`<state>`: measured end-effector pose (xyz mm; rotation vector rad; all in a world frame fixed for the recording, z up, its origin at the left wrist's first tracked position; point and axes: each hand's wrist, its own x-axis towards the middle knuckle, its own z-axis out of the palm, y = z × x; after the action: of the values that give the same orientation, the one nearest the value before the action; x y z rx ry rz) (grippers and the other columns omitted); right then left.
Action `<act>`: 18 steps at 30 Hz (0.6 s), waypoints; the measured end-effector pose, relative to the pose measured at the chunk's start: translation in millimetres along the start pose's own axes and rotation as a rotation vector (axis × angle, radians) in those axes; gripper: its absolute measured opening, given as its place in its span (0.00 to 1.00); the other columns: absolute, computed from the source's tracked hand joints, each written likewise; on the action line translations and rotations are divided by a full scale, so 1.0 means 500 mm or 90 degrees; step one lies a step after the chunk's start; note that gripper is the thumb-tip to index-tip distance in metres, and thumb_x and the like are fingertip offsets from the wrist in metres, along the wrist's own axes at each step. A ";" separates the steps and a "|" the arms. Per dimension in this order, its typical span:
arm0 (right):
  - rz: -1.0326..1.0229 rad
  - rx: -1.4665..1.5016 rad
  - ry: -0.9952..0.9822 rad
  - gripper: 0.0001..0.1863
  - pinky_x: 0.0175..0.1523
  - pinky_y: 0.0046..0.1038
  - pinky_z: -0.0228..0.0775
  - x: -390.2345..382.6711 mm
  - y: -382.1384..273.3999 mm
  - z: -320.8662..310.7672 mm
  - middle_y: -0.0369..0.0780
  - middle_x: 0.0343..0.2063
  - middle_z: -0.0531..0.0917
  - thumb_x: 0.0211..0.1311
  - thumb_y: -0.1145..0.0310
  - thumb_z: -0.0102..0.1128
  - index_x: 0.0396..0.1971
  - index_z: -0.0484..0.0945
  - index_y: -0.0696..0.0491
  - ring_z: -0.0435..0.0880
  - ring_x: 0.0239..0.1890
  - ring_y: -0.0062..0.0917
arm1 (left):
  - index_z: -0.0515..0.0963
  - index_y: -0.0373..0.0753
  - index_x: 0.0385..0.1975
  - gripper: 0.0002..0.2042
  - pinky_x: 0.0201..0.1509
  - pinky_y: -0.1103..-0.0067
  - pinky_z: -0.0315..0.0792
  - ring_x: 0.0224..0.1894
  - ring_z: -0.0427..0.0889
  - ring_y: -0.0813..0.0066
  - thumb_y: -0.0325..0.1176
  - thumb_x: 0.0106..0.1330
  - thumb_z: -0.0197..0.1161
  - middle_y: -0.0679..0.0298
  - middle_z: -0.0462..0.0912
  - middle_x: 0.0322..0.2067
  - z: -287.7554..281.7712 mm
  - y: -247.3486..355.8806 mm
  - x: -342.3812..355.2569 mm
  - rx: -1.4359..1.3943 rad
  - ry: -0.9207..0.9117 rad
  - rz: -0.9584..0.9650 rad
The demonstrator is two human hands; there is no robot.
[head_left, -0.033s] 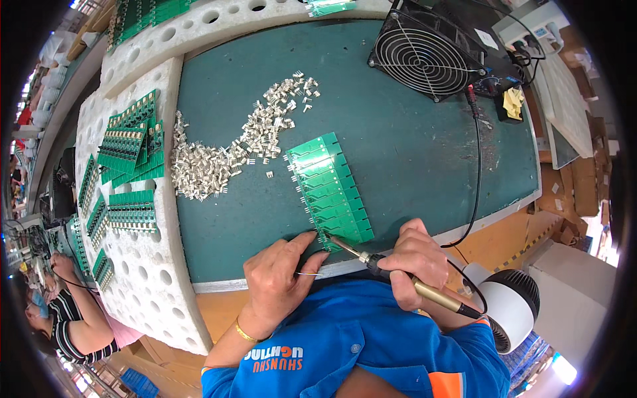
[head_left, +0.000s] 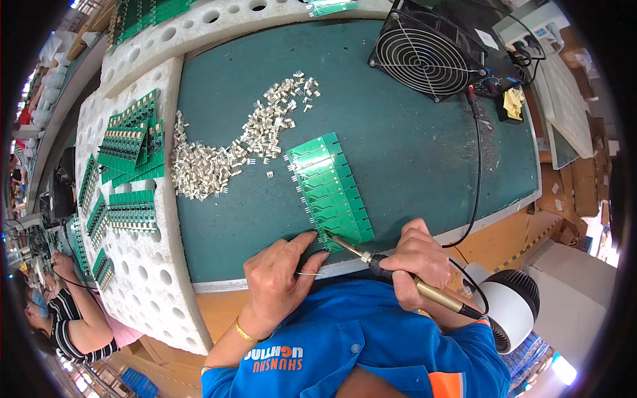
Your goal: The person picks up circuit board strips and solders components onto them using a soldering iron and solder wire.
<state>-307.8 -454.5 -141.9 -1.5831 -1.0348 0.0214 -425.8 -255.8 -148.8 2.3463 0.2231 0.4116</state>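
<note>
A green circuit board panel (head_left: 332,186) with small white connectors along its left edge lies on the dark green mat (head_left: 424,152). My left hand (head_left: 279,278) is closed on a thin solder wire (head_left: 310,273), its fingertips by the panel's lower-left corner. My right hand (head_left: 415,265) grips a soldering iron (head_left: 441,300) with a gold handle and black grip; the tip rests at the lower-left part of the panel. A large loose pile of white connectors (head_left: 209,166) lies left of the panel.
Perforated white foam (head_left: 142,272) borders the mat, holding populated boards (head_left: 129,211). A black fan (head_left: 421,60), power cord (head_left: 476,179) and small stand with yellow sponge (head_left: 512,103) are at back right. A white round appliance (head_left: 504,312) stands lower right. A co-worker (head_left: 86,325) sits at left.
</note>
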 end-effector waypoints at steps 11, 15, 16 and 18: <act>0.003 0.001 0.010 0.06 0.32 0.32 0.63 -0.001 0.000 -0.002 0.35 0.16 0.75 0.51 0.75 0.62 0.31 0.80 0.56 0.70 0.16 0.27 | 0.82 0.35 0.38 0.17 0.21 0.77 0.65 0.17 0.72 0.72 0.27 0.48 0.78 0.61 0.76 0.19 -0.002 0.002 0.002 -0.010 0.000 0.004; 0.002 0.002 0.012 0.06 0.31 0.32 0.62 -0.002 0.001 -0.001 0.35 0.16 0.75 0.50 0.75 0.62 0.31 0.81 0.56 0.71 0.16 0.27 | 0.82 0.35 0.38 0.16 0.21 0.77 0.65 0.18 0.72 0.72 0.27 0.48 0.78 0.61 0.76 0.19 -0.003 0.002 0.002 -0.007 -0.003 0.002; 0.002 0.002 0.011 0.06 0.31 0.32 0.62 -0.003 0.002 -0.001 0.35 0.16 0.75 0.50 0.75 0.62 0.31 0.81 0.56 0.71 0.16 0.27 | 0.82 0.35 0.38 0.16 0.21 0.77 0.65 0.18 0.72 0.72 0.27 0.48 0.78 0.61 0.76 0.18 -0.002 0.002 0.002 -0.009 -0.002 0.003; 0.003 0.003 0.011 0.06 0.31 0.32 0.62 -0.002 0.001 -0.001 0.35 0.16 0.75 0.51 0.75 0.62 0.31 0.81 0.55 0.71 0.16 0.27 | 0.82 0.35 0.38 0.16 0.21 0.77 0.65 0.18 0.72 0.72 0.27 0.48 0.78 0.61 0.76 0.18 -0.002 0.002 0.001 -0.011 0.000 0.005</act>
<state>-307.9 -455.3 -143.0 -1.5783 -1.0173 0.0133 -425.4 -255.8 -147.0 2.3310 0.2100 0.4163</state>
